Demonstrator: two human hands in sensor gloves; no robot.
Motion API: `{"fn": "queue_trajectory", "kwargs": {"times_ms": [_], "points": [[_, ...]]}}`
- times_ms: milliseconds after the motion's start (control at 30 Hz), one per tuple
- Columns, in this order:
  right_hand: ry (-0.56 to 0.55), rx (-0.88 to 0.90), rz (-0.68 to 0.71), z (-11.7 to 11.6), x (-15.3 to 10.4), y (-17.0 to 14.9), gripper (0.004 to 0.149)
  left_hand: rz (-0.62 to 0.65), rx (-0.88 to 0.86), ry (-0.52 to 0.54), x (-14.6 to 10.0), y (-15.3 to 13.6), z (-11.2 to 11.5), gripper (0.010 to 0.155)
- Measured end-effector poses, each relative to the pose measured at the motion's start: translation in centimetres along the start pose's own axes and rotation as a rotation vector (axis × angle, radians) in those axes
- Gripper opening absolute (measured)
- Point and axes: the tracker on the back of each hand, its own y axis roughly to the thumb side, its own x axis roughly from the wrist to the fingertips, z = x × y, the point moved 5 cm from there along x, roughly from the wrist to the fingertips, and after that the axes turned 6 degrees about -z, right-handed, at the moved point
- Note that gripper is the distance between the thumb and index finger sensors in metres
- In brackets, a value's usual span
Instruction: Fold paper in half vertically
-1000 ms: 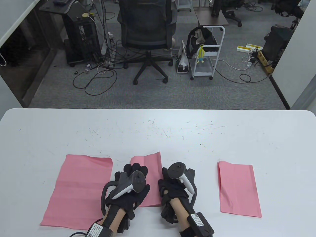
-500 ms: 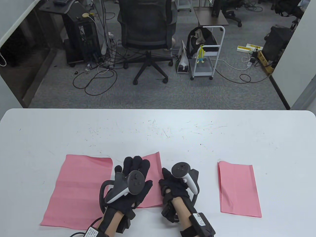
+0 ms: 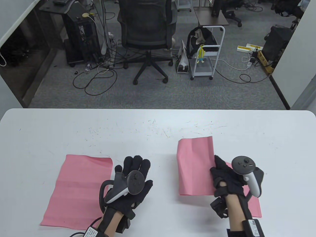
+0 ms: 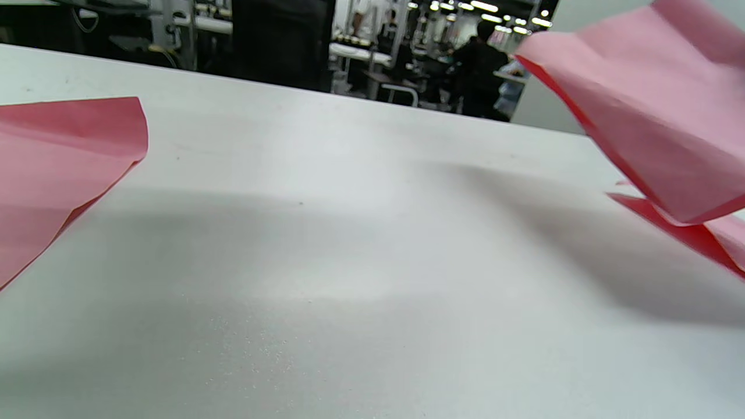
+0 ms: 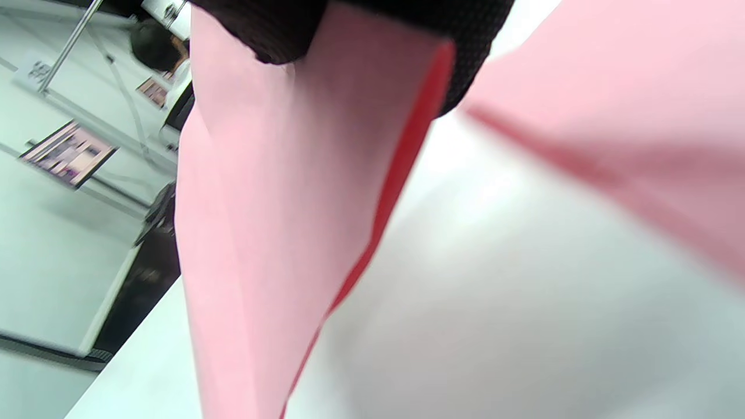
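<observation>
My right hand (image 3: 219, 168) grips a folded pink paper (image 3: 195, 165) by its right edge and holds it lifted off the white table (image 3: 158, 128), right of centre. The right wrist view shows my gloved fingers (image 5: 273, 29) pinching this paper (image 5: 279, 203), which hangs down from them. My left hand (image 3: 134, 165) lies open and flat on the table, holding nothing. An unfolded pink sheet (image 3: 79, 187) lies flat to its left. The left wrist view shows that sheet's corner (image 4: 58, 157) and the lifted paper (image 4: 657, 110).
A second folded pink paper (image 3: 254, 207) lies on the table under my right hand and wrist, mostly hidden; its edge shows in the left wrist view (image 4: 698, 238). An office chair (image 3: 147, 32) and a white cart (image 3: 208, 51) stand on the floor beyond the table.
My right hand has taken the folded paper from under my left hand, lifted it and carried it to the right, over the other folded paper. My left hand has stayed in place.
</observation>
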Motion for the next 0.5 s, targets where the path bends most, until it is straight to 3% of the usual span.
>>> {"fn": "queue_trajectory", "kwargs": {"times_ms": [67,200,367,500], "points": [[-0.052,-0.014,-0.062,2.6,-0.2,-2.6,0.054,-0.006,-0.002,-0.005,0.1,-0.3,0.0,0.078],[-0.089,-0.033,-0.166,5.3,0.0,-6.9,0.053,-0.015,-0.005,-0.001,0.1,-0.6,0.0,0.078],[-0.082,-0.028,-0.303,6.3,1.0,-11.9,0.051,-0.018,0.018,-0.018,0.4,-0.4,0.6,0.078],[-0.084,-0.062,-0.360,6.0,1.7,-14.0,0.052,-0.019,0.021,-0.023,0.5,-0.3,0.7,0.078]]}}
